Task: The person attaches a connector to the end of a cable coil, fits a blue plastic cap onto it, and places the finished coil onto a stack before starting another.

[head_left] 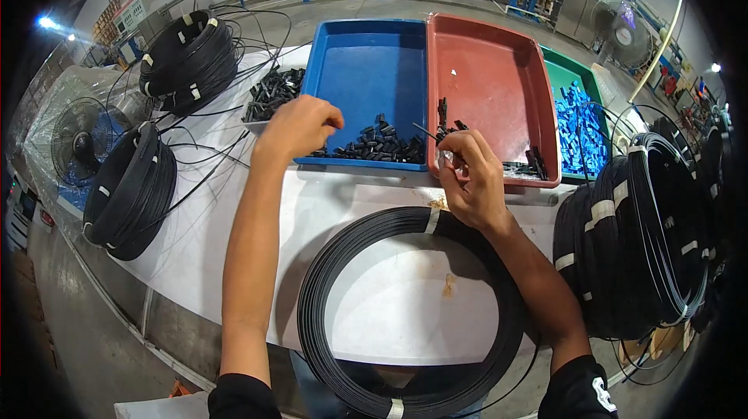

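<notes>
My left hand [300, 127] is over the near left corner of the blue tray [370, 61], its fingers curled together. Whatever they may hold is hidden from me. Small black plastic pieces [382, 145] lie heaped along that tray's near side. Over the near left part of the red tray [491, 61], my right hand [471, 177] pinches a thin black cable [425, 132], whose end sticks out to the upper left. A few black pieces [534, 163] are in the red tray beside this hand. Below both hands lies a large coil of black cable [319, 286], bound with white tape.
More black pieces [276, 92] fill a container left of the blue tray. A green tray [565, 68] holds blue pieces [580, 131]. Taped cable coils [191, 61] stand at the left, with a thick stack of coils [608, 248] at the right. Loose cables cross the white table [195, 263].
</notes>
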The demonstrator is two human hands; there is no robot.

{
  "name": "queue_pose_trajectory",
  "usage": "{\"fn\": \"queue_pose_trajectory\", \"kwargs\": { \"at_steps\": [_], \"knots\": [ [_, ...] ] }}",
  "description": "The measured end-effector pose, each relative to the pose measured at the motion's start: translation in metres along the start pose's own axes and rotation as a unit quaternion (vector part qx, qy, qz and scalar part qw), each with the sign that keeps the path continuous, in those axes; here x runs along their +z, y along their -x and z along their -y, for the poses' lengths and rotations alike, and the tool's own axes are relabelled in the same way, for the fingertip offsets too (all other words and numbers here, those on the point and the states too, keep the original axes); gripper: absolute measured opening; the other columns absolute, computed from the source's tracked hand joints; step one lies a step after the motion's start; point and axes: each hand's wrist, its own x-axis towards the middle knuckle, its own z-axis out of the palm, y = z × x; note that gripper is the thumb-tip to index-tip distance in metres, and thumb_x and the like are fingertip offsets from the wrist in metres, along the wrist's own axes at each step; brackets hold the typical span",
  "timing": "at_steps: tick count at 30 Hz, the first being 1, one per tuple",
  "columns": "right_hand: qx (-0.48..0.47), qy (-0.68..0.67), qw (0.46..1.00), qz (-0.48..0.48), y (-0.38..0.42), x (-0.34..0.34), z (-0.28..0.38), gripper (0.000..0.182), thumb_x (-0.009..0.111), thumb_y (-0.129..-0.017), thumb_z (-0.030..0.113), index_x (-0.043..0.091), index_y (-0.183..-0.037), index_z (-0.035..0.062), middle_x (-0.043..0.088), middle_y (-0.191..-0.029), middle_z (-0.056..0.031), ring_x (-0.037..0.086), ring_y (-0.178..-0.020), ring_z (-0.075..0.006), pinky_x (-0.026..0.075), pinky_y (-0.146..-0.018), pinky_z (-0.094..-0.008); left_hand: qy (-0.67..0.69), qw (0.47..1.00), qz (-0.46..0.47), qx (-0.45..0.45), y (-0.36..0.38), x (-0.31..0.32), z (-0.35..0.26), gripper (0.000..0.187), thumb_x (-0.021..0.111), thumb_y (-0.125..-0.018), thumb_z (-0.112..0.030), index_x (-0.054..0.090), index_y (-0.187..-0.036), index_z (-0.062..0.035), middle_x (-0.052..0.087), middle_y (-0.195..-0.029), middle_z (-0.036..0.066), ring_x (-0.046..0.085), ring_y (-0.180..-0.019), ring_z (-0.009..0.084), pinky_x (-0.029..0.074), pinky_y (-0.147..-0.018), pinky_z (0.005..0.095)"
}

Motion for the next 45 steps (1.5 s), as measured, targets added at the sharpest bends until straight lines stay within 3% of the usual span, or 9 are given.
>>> {"fn": "queue_pose_trajectory", "kwargs": {
  "at_steps": [5, 11, 16, 20, 24, 26, 27, 30, 45],
  "knots": [
    [0.014, -0.01, 1.0, -0.008, -0.001, 0.001, 0.002, 0.022, 0.065, -0.085, -0.001, 0.06, -0.107, 0.0045, 0.061, -0.096, -0.0133, 0.064, -0.075, -0.031, 0.051, -0.064, -0.0388, -0.014, 0.983, -0.052, 0.174, -0.013, 0.043, -0.007, 0.018, 0.073, -0.081, -0.016, 0.073, -0.095, -0.0054, 0.071, -0.095, 0.01, 0.065, -0.095, 0.0316, 0.05, -0.087, 0.0413],
    [-0.008, 0.01, 1.0, -0.001, -0.001, 0.003, -0.001, 0.019, 0.066, -0.087, 0.0, 0.061, -0.105, 0.0051, 0.061, -0.094, -0.0116, 0.063, -0.076, -0.0313, 0.05, -0.064, -0.0401, 0.031, 0.993, -0.05, 0.104, -0.014, 0.048, -0.01, 0.018, 0.072, -0.083, -0.012, 0.07, -0.1, -0.0048, 0.07, -0.092, 0.011, 0.064, -0.092, 0.0318, 0.05, -0.084, 0.0421],
    [0.037, -0.05, 0.998, 0.018, 0.001, 0.006, -0.003, 0.013, 0.062, -0.091, 0.001, 0.056, -0.102, 0.0028, 0.06, -0.093, -0.0136, 0.062, -0.078, -0.0343, 0.051, -0.068, -0.0417, 0.031, 0.987, -0.063, 0.141, -0.013, 0.048, -0.002, 0.02, 0.067, -0.085, -0.002, 0.067, -0.105, -0.0049, 0.068, -0.092, 0.014, 0.064, -0.089, 0.0312, 0.05, -0.082, 0.0412],
    [0.073, -0.031, 0.996, 0.048, 0.002, 0.002, 0.0, 0.011, 0.06, -0.093, 0.002, 0.055, -0.103, 0.0034, 0.061, -0.096, -0.0139, 0.064, -0.081, -0.0362, 0.051, -0.07, -0.0436, 0.17, 0.979, -0.07, 0.092, -0.012, 0.038, -0.002, 0.026, 0.059, -0.086, 0.009, 0.067, -0.106, -0.0032, 0.062, -0.09, 0.011, 0.06, -0.082, 0.0219, 0.049, -0.076, 0.0315],
    [0.04, -0.016, 0.998, 0.037, 0.002, 0.002, 0.001, 0.015, 0.061, -0.092, 0.003, 0.057, -0.107, 0.0056, 0.065, -0.094, -0.0126, 0.066, -0.08, -0.0355, 0.051, -0.066, -0.0434, 0.339, 0.926, -0.115, 0.123, -0.019, 0.037, -0.007, 0.017, 0.059, -0.094, 0.001, 0.066, -0.109, -0.001, 0.062, -0.089, 0.004, 0.06, -0.08, 0.0135, 0.05, -0.072, 0.0282],
    [0.029, -0.006, 0.999, 0.018, 0.0, 0.0, 0.004, 0.014, 0.064, -0.09, 0.004, 0.06, -0.103, 0.0066, 0.066, -0.091, -0.0112, 0.066, -0.074, -0.033, 0.051, -0.063, -0.0416, 0.648, 0.744, -0.111, 0.12, -0.024, 0.047, -0.013, 0.018, 0.063, -0.097, -0.016, 0.067, -0.106, -0.0001, 0.064, -0.087, 0.005, 0.06, -0.079, 0.0122, 0.049, -0.071, 0.0253],
    [0.035, 0.002, 0.999, 0.012, -0.001, -0.002, 0.007, 0.012, 0.066, -0.089, 0.005, 0.061, -0.1, 0.0073, 0.066, -0.088, -0.0099, 0.066, -0.071, -0.0311, 0.05, -0.061, -0.0402, 0.662, 0.732, -0.106, 0.124, -0.023, 0.045, -0.02, 0.031, 0.063, -0.096, -0.029, 0.066, -0.107, -0.0003, 0.066, -0.086, 0.006, 0.06, -0.077, 0.0116, 0.048, -0.071, 0.0236],
    [0.014, 0.021, 0.999, -0.032, -0.002, 0.001, 0.001, 0.01, 0.071, -0.086, 0.009, 0.064, -0.094, 0.0093, 0.065, -0.081, -0.0065, 0.065, -0.064, -0.0264, 0.049, -0.055, -0.0365, 0.698, 0.703, -0.073, 0.114, -0.017, 0.046, -0.038, 0.034, 0.06, -0.097, -0.032, 0.063, -0.109, 0.0, 0.065, -0.085, 0.006, 0.059, -0.076, 0.0116, 0.048, -0.071, 0.0239],
    [-0.023, 0.003, 0.997, -0.077, -0.003, 0.001, 0.003, 0.011, 0.069, -0.089, 0.009, 0.067, -0.1, 0.0109, 0.068, -0.077, -0.0069, 0.062, -0.056, -0.026, 0.046, -0.048, -0.0356, 0.64, 0.76, -0.054, 0.098, 0.011, 0.042, -0.072, 0.02, 0.069, -0.093, -0.014, 0.06, -0.108, -0.0034, 0.066, -0.098, 0.007, 0.067, -0.083, 0.0147, 0.055, -0.074, 0.0265]
  ]
}}
